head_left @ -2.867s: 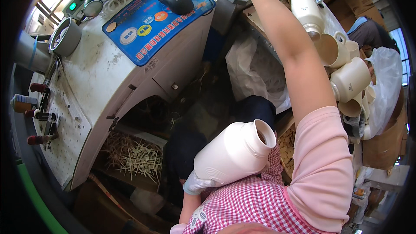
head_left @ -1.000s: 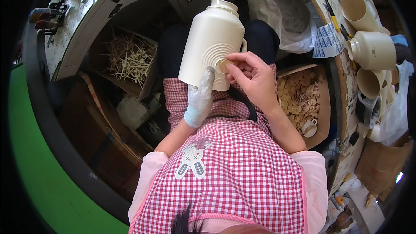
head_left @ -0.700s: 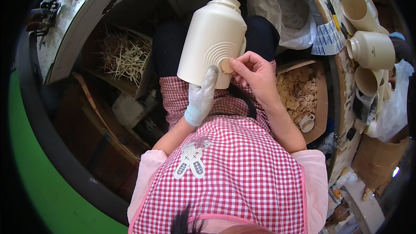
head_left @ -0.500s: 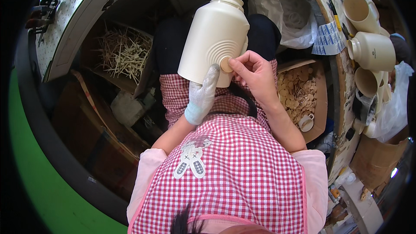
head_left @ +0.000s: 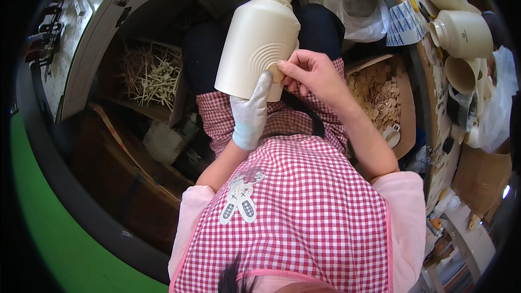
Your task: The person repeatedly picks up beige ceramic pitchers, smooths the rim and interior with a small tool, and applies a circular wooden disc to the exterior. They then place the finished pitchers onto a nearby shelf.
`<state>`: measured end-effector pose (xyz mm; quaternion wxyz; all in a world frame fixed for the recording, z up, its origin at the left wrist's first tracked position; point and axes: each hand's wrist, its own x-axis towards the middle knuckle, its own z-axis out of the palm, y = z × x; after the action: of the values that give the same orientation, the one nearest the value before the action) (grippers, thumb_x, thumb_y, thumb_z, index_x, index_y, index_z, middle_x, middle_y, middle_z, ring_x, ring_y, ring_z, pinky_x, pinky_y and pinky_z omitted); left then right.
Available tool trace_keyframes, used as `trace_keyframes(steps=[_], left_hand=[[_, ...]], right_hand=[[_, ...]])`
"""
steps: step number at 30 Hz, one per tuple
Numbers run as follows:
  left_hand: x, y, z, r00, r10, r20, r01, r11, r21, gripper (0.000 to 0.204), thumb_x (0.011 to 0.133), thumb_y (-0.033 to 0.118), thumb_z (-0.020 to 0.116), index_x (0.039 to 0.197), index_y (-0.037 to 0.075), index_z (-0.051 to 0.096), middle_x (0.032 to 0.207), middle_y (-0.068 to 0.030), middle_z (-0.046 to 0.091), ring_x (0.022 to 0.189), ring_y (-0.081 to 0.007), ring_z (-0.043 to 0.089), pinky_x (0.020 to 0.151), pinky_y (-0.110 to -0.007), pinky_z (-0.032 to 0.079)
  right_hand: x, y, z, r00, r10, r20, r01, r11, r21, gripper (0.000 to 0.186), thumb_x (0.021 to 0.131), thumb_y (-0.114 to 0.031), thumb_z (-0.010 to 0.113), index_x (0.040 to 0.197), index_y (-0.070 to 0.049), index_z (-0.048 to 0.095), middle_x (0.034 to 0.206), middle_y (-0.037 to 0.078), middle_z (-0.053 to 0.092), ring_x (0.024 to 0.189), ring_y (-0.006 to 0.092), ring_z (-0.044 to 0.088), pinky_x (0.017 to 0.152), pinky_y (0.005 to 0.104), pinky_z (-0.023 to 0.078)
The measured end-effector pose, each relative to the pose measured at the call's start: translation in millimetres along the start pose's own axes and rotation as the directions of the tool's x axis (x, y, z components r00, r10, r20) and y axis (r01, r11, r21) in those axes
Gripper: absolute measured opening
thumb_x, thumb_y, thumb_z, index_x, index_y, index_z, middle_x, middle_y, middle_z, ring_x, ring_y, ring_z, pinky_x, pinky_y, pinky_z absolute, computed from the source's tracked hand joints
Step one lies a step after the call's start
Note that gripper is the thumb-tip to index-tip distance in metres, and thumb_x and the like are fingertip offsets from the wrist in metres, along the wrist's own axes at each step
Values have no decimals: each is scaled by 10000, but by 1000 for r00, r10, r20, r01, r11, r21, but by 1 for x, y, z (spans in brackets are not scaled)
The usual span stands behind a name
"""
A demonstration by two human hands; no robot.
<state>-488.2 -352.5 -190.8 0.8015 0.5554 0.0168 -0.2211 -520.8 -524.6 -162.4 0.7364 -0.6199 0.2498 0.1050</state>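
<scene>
Across my lap lies a cream plastic bottle-shaped shell [head_left: 255, 38], tilted, with its neck pointing away from me and concentric ridges on its side. My left hand [head_left: 251, 114], in a pale glove, grips its lower end, thumb on the ridged face. A small round tan disc [head_left: 277, 72] sits against the centre of the ridges, beside that thumb. My bare right hand [head_left: 312, 73] pinches the disc's right edge between thumb and fingers; part of the disc is hidden. The left fingers under the shell are out of sight.
Right of my knees stands a cardboard box [head_left: 411, 111] of loose tan discs [head_left: 380, 97] with a white cup [head_left: 391, 135]. A box of thin sticks [head_left: 154, 76] is at left. More cream shells [head_left: 464, 33] line the right bench, near a blue-white sheet [head_left: 405, 24] and plastic bags [head_left: 496, 103].
The view has shifted a little. My right hand has turned and lowered its fingers at the disc, and the left thumb now overlaps the disc's edge. Both hands keep their hold.
</scene>
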Motion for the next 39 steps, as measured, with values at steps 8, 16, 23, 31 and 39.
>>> trace_keyframes(steps=[8,16,23,31,39], left_hand=[[0,5,-13,998,55,2,-55,988,141,405,1010,139,691,1367,0,560,1265,-102,660,1107,-177,653,944,-304,537],[11,20,-21,994,-58,89,72,982,-173,484,1015,132,669,1451,11,496,1336,-102,622,1209,-180,609,1027,-328,500],[9,23,-30,989,0,148,18,993,-116,412,1051,145,602,1427,-7,530,1391,-103,593,1260,-180,590,1053,-329,500],[10,25,-24,996,-8,84,18,992,-122,401,1020,65,632,1402,-22,549,1334,-94,627,1206,-173,617,1012,-317,515],[11,25,-2,985,173,14,-172,964,204,481,895,20,776,1341,-36,605,1234,-110,683,1090,-182,664,956,-321,548]], right_hand=[[23,18,6,989,22,-145,-38,994,-105,482,733,-322,958,734,-109,525,729,28,626,677,115,621,667,280,580],[26,5,9,974,-203,-105,190,974,-123,580,695,-379,975,784,-118,465,734,-16,510,666,103,526,616,258,521],[30,-1,19,907,-407,-104,314,822,-475,558,715,-378,964,784,-109,480,742,-11,503,682,90,486,608,238,459],[29,-4,5,950,-310,-34,282,901,-330,585,665,-349,986,771,-81,477,748,9,506,666,125,493,609,281,472],[24,-14,-19,920,-391,34,363,816,-450,399,808,-339,876,855,-33,625,757,85,636,689,175,599,665,320,506]])
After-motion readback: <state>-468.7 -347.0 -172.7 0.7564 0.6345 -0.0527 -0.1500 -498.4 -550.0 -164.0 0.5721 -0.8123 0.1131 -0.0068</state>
